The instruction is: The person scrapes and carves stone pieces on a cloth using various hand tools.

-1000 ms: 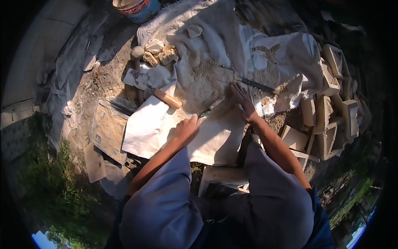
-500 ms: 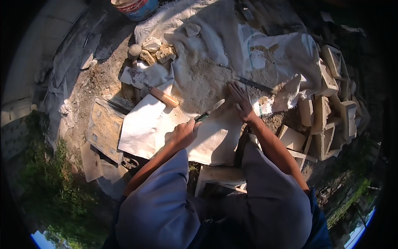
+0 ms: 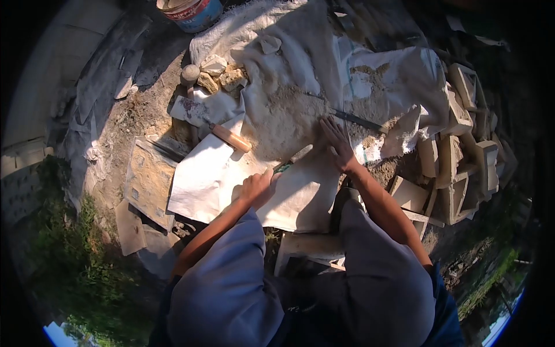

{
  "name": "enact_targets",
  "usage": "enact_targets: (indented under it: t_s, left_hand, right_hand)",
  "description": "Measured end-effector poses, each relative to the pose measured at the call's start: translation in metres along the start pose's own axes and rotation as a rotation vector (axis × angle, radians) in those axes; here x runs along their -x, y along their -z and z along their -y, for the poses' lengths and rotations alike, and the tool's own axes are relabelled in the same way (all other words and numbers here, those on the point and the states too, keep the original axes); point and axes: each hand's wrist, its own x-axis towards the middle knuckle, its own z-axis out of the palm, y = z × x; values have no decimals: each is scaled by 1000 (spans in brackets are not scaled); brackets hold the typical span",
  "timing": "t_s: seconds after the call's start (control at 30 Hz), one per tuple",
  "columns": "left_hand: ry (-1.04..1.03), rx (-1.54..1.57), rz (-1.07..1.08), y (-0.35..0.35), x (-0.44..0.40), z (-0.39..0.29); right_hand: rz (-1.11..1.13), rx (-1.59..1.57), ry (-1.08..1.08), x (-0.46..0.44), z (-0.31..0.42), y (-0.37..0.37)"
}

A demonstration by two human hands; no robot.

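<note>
My left hand (image 3: 257, 188) is closed around the green handle of a small flat-bladed tool (image 3: 301, 154), its pale, rounded blade pointing away to the upper right, over the dusty sackcloth (image 3: 254, 199). My right hand (image 3: 339, 143) lies flat on the cloth with its fingers stretched out, just right of that blade. Close beyond its fingertips is a long, thin dark metal blade (image 3: 361, 120). A wooden-handled flat tool (image 3: 231, 138) rests on the cloth to the upper left of my left hand. Pale powder (image 3: 283, 115) is spread between these tools.
Several rough stones (image 3: 214, 65) and a round-headed mallet (image 3: 189, 73) sit at upper left, below a bucket (image 3: 193, 16). A dusty board (image 3: 149, 182) lies at left. Pale box-like blocks (image 3: 454, 156) are heaped at right. Another block (image 3: 309, 244) stands between my knees.
The flat-bladed tool in my left hand has shifted slightly, its tip a little lower and nearer me. My right hand stays flat on the cloth. The view has moved slightly.
</note>
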Motion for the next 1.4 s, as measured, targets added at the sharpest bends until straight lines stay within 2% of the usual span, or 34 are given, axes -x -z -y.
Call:
enact_targets:
  t_s: [0.07, 0.23, 0.33, 0.47, 0.53, 0.57, 0.63, 0.67, 0.73, 0.87, 0.93, 0.97, 1.0, 1.07, 1.13, 1.2, 1.3, 1.4]
  left_hand:
    - [17, 88, 10, -4, 6, -8]
    - [-14, -90, -21, -9, -3, 4]
    - [-6, 33, -52, -12, 6, -5]
    - [20, -53, -23, -22, 11, 9]
    - [-164, -82, -216, -47, 4, 37]
    - [-160, -72, -217, -52, 5, 35]
    - [-12, 140, -99, -16, 9, -2]
    - [-17, 138, -92, -22, 9, 3]
    - [-86, -112, -55, -18, 7, 9]
    - [-102, -134, -96, -19, -4, 5]
    - [-86, 132, -169, -15, -2, -5]
    - [-3, 132, -36, -15, 0, -4]
    - [-7, 124, -35, -9, 1, -6]
    - [-40, -75, 123, -3, -1, -7]
    - [-203, -63, -148, -23, -5, 16]
    - [-26, -39, -25, -23, -3, 10]
    - [41, -47, 20, -7, 9, -4]
    - [-75, -77, -34, -21, 7, 19]
  right_hand:
    - [-5, -22, 12, 7, 0, 0]
    - [18, 40, -72, 2, 6, -1]
    - [-2, -23, -9, 4, 3, 1]
    - [15, 10, -13, 2, 3, 0]
    - [10, 17, -41, 2, -1, -2]
    - [19, 22, -43, 3, -3, -1]
    - [-6, -7, -8, 5, -2, -1]
    - [-12, -8, -15, 6, -1, 1]
    - [25, 36, -27, 6, 0, 2]
    - [12, 31, -20, 5, -1, 0]
    - [-1, 5, -29, 7, -1, -2]
    - [-7, 3, -32, 8, 0, -1]
    - [10, -3, -44, 8, 1, 1]
    - [21, -5, -43, 2, 0, -2]
    - [-3, -9, -49, 3, 0, -3]
    - [-1, -14, -27, 6, 0, -2]
    - [-4, -18, -29, 8, 1, 0]
    - [1, -3, -27, 2, 2, 0]
